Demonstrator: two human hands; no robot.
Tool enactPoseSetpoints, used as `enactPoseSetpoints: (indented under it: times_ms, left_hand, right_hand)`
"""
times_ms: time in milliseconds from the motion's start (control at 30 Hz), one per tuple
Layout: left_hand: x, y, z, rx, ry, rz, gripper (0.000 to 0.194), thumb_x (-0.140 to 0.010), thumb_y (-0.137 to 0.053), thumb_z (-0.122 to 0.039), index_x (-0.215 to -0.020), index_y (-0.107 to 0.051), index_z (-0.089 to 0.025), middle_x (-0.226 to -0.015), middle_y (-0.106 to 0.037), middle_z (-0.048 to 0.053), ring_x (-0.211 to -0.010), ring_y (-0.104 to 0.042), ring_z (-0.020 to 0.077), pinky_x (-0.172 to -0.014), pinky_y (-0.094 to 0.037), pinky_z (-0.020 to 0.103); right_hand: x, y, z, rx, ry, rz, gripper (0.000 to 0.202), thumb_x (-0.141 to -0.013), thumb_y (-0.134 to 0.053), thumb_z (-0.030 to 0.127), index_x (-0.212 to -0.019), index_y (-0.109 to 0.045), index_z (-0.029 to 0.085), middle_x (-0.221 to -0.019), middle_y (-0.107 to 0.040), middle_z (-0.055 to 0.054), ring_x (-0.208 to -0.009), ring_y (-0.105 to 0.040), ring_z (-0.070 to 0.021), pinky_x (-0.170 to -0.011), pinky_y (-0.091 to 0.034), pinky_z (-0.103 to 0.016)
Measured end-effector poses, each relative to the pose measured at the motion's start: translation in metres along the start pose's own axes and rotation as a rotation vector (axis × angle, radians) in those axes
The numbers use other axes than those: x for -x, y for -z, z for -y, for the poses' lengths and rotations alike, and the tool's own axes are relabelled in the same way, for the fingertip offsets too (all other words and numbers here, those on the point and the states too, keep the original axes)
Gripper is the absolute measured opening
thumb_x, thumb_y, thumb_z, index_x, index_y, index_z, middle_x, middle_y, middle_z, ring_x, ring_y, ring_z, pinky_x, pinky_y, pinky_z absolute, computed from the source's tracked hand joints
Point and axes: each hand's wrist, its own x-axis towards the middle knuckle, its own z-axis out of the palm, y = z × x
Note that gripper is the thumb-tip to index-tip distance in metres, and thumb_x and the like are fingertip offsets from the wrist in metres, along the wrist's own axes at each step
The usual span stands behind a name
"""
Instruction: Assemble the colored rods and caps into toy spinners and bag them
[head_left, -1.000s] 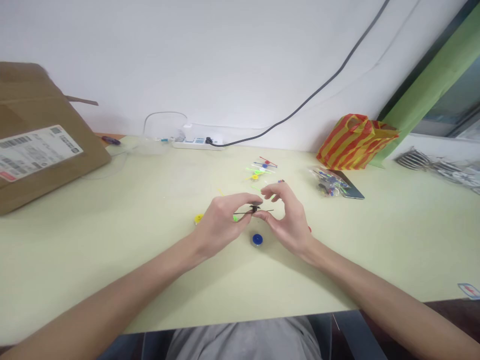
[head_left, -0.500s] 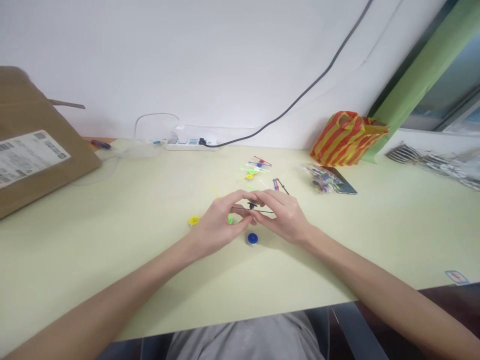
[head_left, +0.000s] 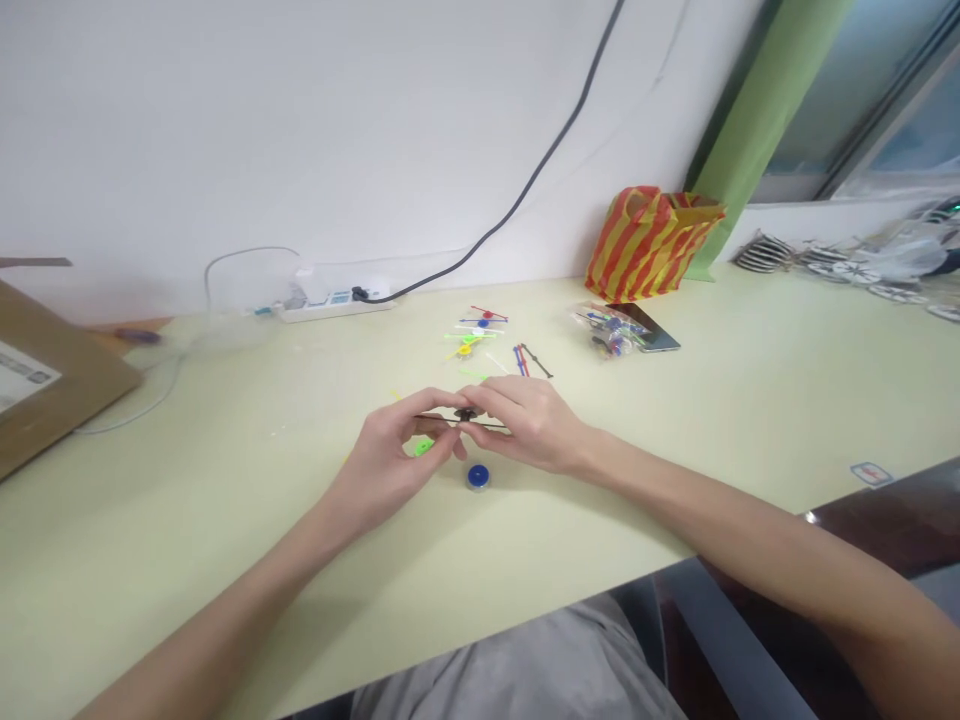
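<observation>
Both hands meet over the table around a black spinner: a thin black arrow [head_left: 491, 426] with a small black round piece [head_left: 466, 414] at its middle. My left hand [head_left: 390, 455] pinches it from the left, thumb below and fingers above. From the right, my right hand [head_left: 536, 425] grips it the same way, its fingertips touching the left ones. The fingers partly hide the spinner. Just below them a blue round piece [head_left: 478, 476] with a clear base stands on the table. A bright green piece [head_left: 424, 447] shows behind the left thumb.
Beyond the hands lie several coloured arrow spinners [head_left: 480, 330] and loose arrows [head_left: 521, 360]. A plastic bag of parts [head_left: 606, 332] rests against a dark phone or tablet [head_left: 649, 327]. Behind stand a striped bag [head_left: 649, 245] and a power strip [head_left: 337, 305]; a cardboard box [head_left: 60, 380] is at left.
The view has turned to the right, so the scene sits further left. Around the spinner the fingers are closer together, and the black round piece appears nearer the arrow. Both hands keep their hold.
</observation>
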Motion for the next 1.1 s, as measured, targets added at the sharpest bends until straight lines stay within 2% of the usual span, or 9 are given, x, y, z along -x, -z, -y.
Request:
enactPoseSetpoints:
  times_ms: [167, 333, 433, 567, 667, 800, 867, 1000, 1100]
  left_hand:
    - [-0.003, 0.002, 0.003, -0.046, -0.034, -0.013, 0.021, -0.092, -0.063, -0.020, -0.112, -0.066, -0.024, -0.100, -0.072, 0.000, -0.075, -0.074, 0.0149, -0.076, -0.059, 0.028]
    - [-0.004, 0.001, 0.009, -0.177, -0.104, -0.028, 0.030, -0.094, -0.058, -0.015, -0.121, -0.062, -0.026, -0.096, -0.071, -0.001, -0.075, -0.073, 0.0125, -0.078, -0.058, 0.027]
    - [-0.003, -0.003, 0.014, -0.318, -0.229, -0.047, 0.040, -0.096, -0.051, -0.012, -0.133, -0.054, -0.026, -0.116, -0.069, 0.004, -0.084, -0.071, 0.0125, -0.082, -0.058, 0.028]
    - [-0.001, -0.005, 0.016, -0.526, -0.423, -0.020, 0.055, -0.098, -0.044, -0.009, -0.149, -0.040, -0.029, -0.144, -0.056, 0.010, -0.106, -0.069, 0.0169, -0.088, -0.058, 0.032]
    - [-0.002, -0.004, 0.015, -0.668, -0.453, -0.041, 0.061, -0.098, -0.042, -0.007, -0.155, -0.032, -0.028, -0.155, -0.047, 0.011, -0.125, -0.062, 0.0223, -0.100, -0.055, 0.039]
    - [-0.002, -0.004, 0.017, -0.725, -0.452, -0.051, 0.061, -0.096, -0.040, -0.004, -0.153, -0.034, -0.026, -0.161, -0.039, 0.010, -0.141, -0.049, 0.0252, -0.110, -0.049, 0.045]
    - [0.000, -0.007, 0.019, -0.726, -0.462, -0.027, 0.064, -0.093, -0.040, -0.001, -0.153, -0.035, -0.025, -0.162, -0.037, 0.010, -0.143, -0.046, 0.0255, -0.112, -0.048, 0.046]
    - [0.005, -0.013, 0.017, -0.776, -0.472, 0.086, 0.067, -0.087, -0.044, 0.001, -0.150, -0.037, -0.020, -0.162, -0.036, 0.013, -0.140, -0.049, 0.0281, -0.108, -0.051, 0.047]
    - [0.008, -0.016, 0.015, -0.813, -0.475, 0.151, 0.062, -0.086, -0.048, 0.001, -0.145, -0.044, -0.018, -0.163, -0.034, 0.016, -0.141, -0.047, 0.0309, -0.108, -0.050, 0.049]
  right_hand:
    - [-0.001, -0.001, -0.002, -0.011, -0.015, 0.035, 0.027, -0.107, -0.044, 0.035, -0.108, -0.061, 0.015, -0.084, -0.070, -0.008, -0.074, -0.066, -0.0172, -0.067, -0.049, -0.029]
    - [0.002, -0.008, -0.007, -0.012, -0.088, 0.031, 0.033, -0.105, -0.050, 0.040, -0.124, -0.060, 0.015, -0.097, -0.076, -0.010, -0.083, -0.072, -0.0192, -0.071, -0.053, -0.030]
    - [0.004, -0.008, -0.012, -0.044, -0.150, 0.038, 0.033, -0.104, -0.054, 0.037, -0.131, -0.059, 0.019, -0.102, -0.079, -0.008, -0.084, -0.075, -0.0182, -0.070, -0.055, -0.028]
    - [0.004, -0.002, -0.019, -0.096, -0.134, 0.013, 0.031, -0.103, -0.054, 0.027, -0.134, -0.060, 0.024, -0.109, -0.079, -0.005, -0.091, -0.076, -0.0165, -0.077, -0.056, -0.025]
    - [0.004, 0.004, -0.030, -0.084, -0.160, -0.046, 0.030, -0.102, -0.052, 0.023, -0.130, -0.064, 0.024, -0.104, -0.079, -0.005, -0.089, -0.075, -0.0171, -0.078, -0.056, -0.026]
    - [0.010, 0.011, -0.061, -0.120, -0.490, -0.215, 0.027, -0.099, -0.052, 0.021, -0.121, -0.067, 0.024, -0.072, -0.070, 0.002, -0.063, -0.066, -0.0133, -0.067, -0.052, -0.025]
    - [0.014, 0.012, -0.084, -0.196, -0.674, -0.298, 0.023, -0.097, -0.054, 0.024, -0.116, -0.068, 0.022, -0.064, -0.063, 0.003, -0.055, -0.059, -0.0121, -0.060, -0.050, -0.023]
    - [0.011, -0.001, -0.138, -0.415, -1.156, -0.304, 0.020, -0.097, -0.058, 0.027, -0.113, -0.067, 0.019, -0.068, -0.063, 0.001, -0.056, -0.057, -0.0102, -0.052, -0.045, -0.019]
    - [-0.003, -0.020, -0.175, -0.475, -1.367, -0.227, 0.023, -0.102, -0.051, 0.025, -0.120, -0.062, 0.015, -0.082, -0.068, -0.004, -0.064, -0.062, -0.0105, -0.058, -0.050, -0.020]
